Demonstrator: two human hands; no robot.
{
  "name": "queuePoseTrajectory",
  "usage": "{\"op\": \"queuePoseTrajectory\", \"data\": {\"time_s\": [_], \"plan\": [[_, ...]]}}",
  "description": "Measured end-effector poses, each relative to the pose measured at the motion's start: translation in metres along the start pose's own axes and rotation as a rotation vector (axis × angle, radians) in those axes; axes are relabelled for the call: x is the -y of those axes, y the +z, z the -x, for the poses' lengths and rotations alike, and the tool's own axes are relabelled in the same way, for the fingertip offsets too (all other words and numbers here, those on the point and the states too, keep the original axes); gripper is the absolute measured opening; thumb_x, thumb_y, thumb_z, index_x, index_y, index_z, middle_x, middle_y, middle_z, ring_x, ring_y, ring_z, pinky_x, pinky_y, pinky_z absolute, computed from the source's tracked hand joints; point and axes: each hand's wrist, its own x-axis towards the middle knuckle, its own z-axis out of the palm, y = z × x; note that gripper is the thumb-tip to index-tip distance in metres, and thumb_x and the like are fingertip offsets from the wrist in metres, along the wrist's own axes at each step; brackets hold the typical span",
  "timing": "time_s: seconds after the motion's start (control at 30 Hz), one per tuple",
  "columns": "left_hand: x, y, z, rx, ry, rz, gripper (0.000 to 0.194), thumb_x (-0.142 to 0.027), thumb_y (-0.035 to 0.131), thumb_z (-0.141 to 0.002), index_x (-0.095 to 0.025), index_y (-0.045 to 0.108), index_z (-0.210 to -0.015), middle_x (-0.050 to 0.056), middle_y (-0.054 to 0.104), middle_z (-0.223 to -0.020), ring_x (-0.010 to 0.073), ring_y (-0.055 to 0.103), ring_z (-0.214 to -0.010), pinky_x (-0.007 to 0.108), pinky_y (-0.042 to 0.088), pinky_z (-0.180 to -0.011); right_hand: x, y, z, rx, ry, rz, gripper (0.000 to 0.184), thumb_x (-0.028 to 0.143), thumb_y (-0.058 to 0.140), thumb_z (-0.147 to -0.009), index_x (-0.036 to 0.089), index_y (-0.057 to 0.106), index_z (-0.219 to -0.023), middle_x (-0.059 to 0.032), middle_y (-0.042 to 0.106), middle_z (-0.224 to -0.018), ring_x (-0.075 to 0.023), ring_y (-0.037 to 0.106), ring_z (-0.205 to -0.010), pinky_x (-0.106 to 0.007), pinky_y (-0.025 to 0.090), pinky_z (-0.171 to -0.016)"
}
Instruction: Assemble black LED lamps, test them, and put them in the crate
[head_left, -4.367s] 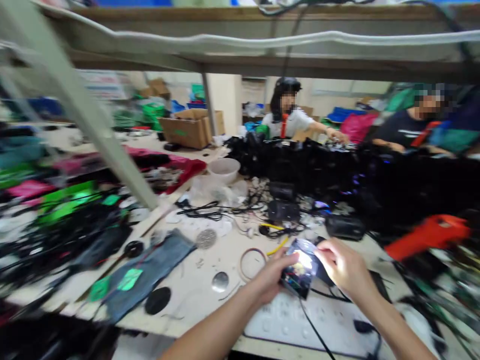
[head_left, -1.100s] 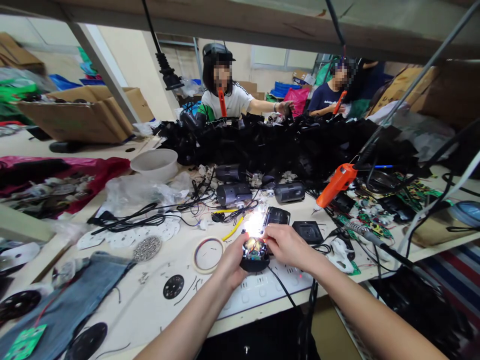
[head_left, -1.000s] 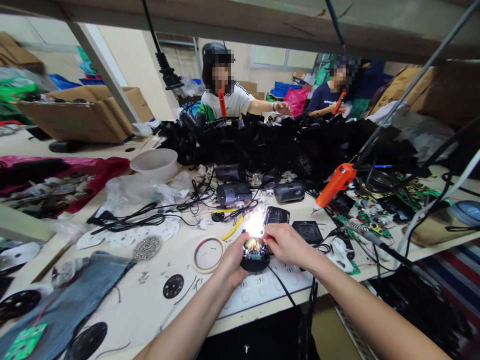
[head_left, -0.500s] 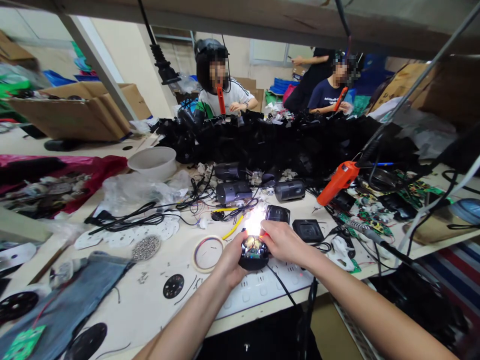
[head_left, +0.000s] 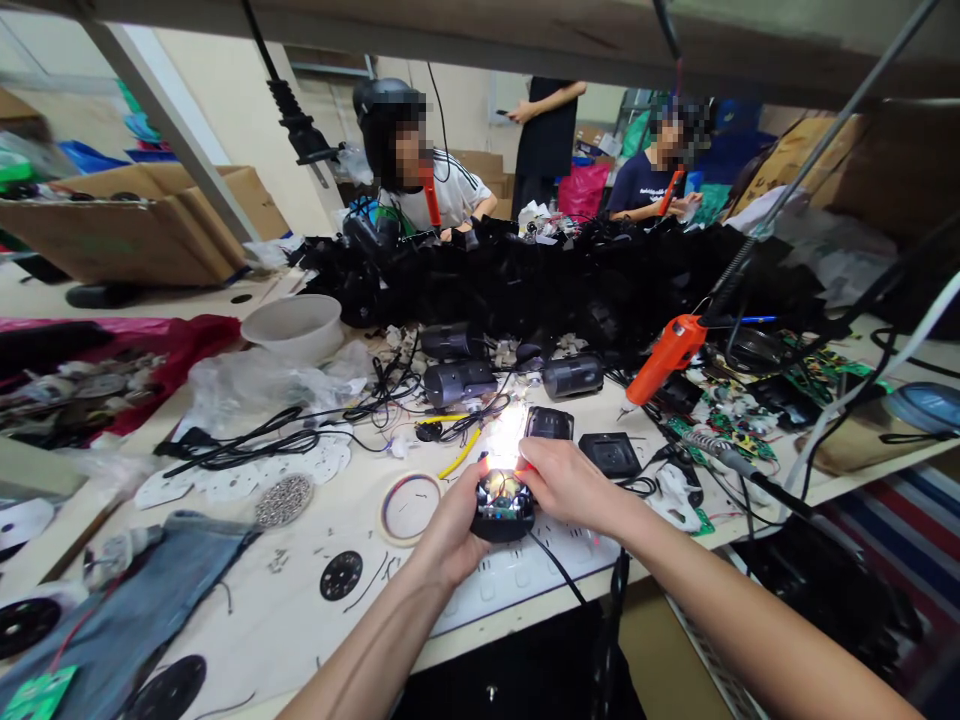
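Observation:
Between my hands is a black lamp [head_left: 506, 528] with its housing open, showing wires and a circuit board, and a glaring white light at its far end. Wrapped around its left side, my left hand [head_left: 459, 525] holds it above a white power strip [head_left: 499, 575]. The fingers of my right hand [head_left: 564, 482] close on the lamp's right upper edge beside the light. Glare hides what those fingertips touch exactly. A black cord [head_left: 559, 565] runs from the lamp toward the table's front edge. Just beyond sits a black rectangular housing [head_left: 551, 424].
An orange electric screwdriver [head_left: 667, 355] hangs at the right, near a soldering iron [head_left: 724, 452] and circuit boards [head_left: 757, 425]. Left lie a tape roll [head_left: 384, 508] and a dish of screws [head_left: 283, 500]. Behind a heap of black parts [head_left: 525, 275], several people are present.
The whole view has shifted slightly, so table items appear further left. A standing person behind shows more fully. Both hands keep their hold on the lit lamp.

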Motion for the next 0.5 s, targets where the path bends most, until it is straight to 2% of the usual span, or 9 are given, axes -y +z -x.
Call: {"op": "queuePoseTrajectory", "data": {"time_s": [0.13, 0.3, 0.4, 0.5], "plan": [[0.004, 0.009, 0.018, 0.029, -0.013, 0.031, 0.033, -0.037, 0.048, -0.092, -0.010, 0.064, -0.102, 0.009, 0.072, -0.075, 0.0187, 0.066, -0.057, 0.028, 0.055, -0.054, 0.009, -0.014, 0.014, -0.045, -0.018, -0.013, 0.015, 0.008, 0.051, -0.086, 0.019, 0.048, -0.077, -0.0016, 0.057, -0.075, -0.0147, 0.049, -0.066, -0.026, 0.032, -0.059], [0.024, 0.021, 0.041, -0.029, -0.071, -0.076, 0.018, -0.026, 0.057, -0.087, -0.012, 0.063, -0.095, 0.007, 0.070, -0.072, 0.0182, 0.065, -0.061, 0.025, 0.052, -0.055, 0.023, -0.031, 0.056, -0.161, -0.009, -0.023, 0.017, 0.011, 0.047, -0.089, 0.020, 0.045, -0.075, -0.0009, 0.053, -0.072, -0.0149, 0.048, -0.063, -0.027, 0.033, -0.057], [0.032, 0.027, 0.049, 0.095, -0.047, -0.267, 0.013, -0.021, 0.063, -0.081, -0.016, 0.061, -0.093, 0.003, 0.069, -0.074, 0.0150, 0.062, -0.059, 0.023, 0.048, -0.054, 0.034, -0.029, 0.092, -0.277, 0.034, -0.011, 0.020, 0.010, 0.045, -0.090, 0.021, 0.044, -0.074, -0.0013, 0.051, -0.070, -0.0156, 0.048, -0.063, -0.027, 0.035, -0.057], [0.038, 0.037, 0.053, 0.289, -0.087, -0.471, 0.029, -0.022, 0.070, -0.074, -0.019, 0.060, -0.101, 0.001, 0.069, -0.079, 0.0161, 0.063, -0.062, 0.024, 0.049, -0.057, 0.049, -0.017, 0.129, -0.506, 0.126, 0.001, 0.021, 0.008, 0.046, -0.089, 0.022, 0.045, -0.073, -0.0010, 0.049, -0.066, -0.0156, 0.048, -0.060, -0.027, 0.038, -0.055]]}}
